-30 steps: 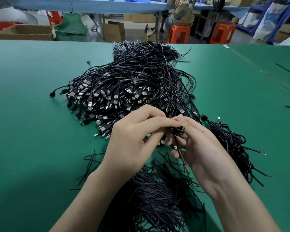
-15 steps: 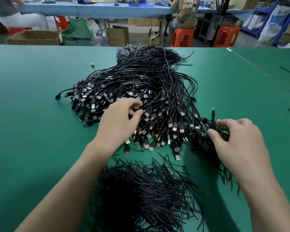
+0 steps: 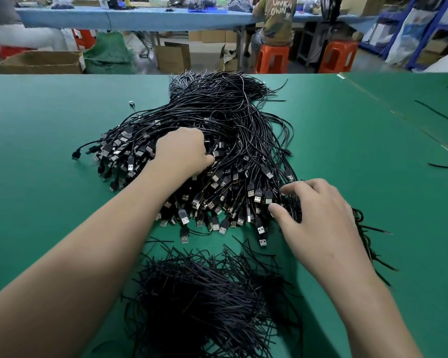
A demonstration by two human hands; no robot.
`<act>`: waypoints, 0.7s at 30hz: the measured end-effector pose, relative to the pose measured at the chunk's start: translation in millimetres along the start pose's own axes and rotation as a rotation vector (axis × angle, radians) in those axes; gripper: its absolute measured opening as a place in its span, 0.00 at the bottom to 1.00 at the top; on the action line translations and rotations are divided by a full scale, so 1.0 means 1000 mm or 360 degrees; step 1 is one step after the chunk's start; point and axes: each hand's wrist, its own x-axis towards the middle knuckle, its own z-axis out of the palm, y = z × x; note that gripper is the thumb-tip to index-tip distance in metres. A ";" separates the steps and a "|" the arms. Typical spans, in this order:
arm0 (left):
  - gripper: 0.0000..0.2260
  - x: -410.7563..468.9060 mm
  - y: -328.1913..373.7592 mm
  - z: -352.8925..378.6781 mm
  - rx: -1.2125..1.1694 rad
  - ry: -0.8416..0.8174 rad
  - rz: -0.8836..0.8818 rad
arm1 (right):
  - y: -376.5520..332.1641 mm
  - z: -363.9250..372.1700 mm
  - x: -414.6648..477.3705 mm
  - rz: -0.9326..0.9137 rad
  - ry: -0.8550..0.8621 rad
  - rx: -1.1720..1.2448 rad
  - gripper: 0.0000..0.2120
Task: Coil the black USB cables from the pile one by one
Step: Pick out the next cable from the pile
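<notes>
A big pile of black USB cables [image 3: 217, 120] lies on the middle of the green table [image 3: 44, 197], with the plugs fanned toward me. My left hand [image 3: 184, 153] reaches into the top of the pile, fingers curled down, thumb and fingers pinching a cable among the plugs. My right hand [image 3: 318, 215] hovers at the pile's right edge with its fingers loosely spread and nothing in them. It partly covers a small heap of coiled cables [image 3: 360, 220].
A heap of short black wire ties [image 3: 199, 293] lies near the front edge between my forearms. Stray black wires [image 3: 445, 165] lie at far right. A loose small plug [image 3: 131, 103] sits left of the pile. Beyond the table are orange stools [image 3: 272, 58], cardboard boxes and a seated person.
The coil that both hands held a second ago was set on the right heap. My left hand has since pushed further into the pile. My right hand has let go and moved toward the plugs.
</notes>
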 end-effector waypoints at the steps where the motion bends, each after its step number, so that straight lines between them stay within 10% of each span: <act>1: 0.13 -0.001 0.000 -0.001 -0.0053 -0.0044 -0.0005 | -0.001 0.000 -0.001 -0.0023 0.0022 0.0045 0.17; 9: 0.15 -0.049 -0.003 -0.029 -0.0823 -0.0319 0.0228 | -0.008 0.009 0.001 -0.0137 -0.0012 0.0451 0.12; 12: 0.14 -0.092 -0.003 -0.055 -0.1096 -0.0625 0.0667 | -0.010 0.013 0.002 0.0034 -0.0179 0.0891 0.25; 17: 0.10 -0.148 0.008 -0.059 -0.1083 -0.1134 0.0994 | -0.024 0.016 0.001 0.0483 -0.0789 0.2093 0.31; 21: 0.14 -0.153 0.008 -0.032 -0.0696 -0.1037 0.0772 | -0.035 0.012 -0.002 0.0728 -0.0679 0.2696 0.23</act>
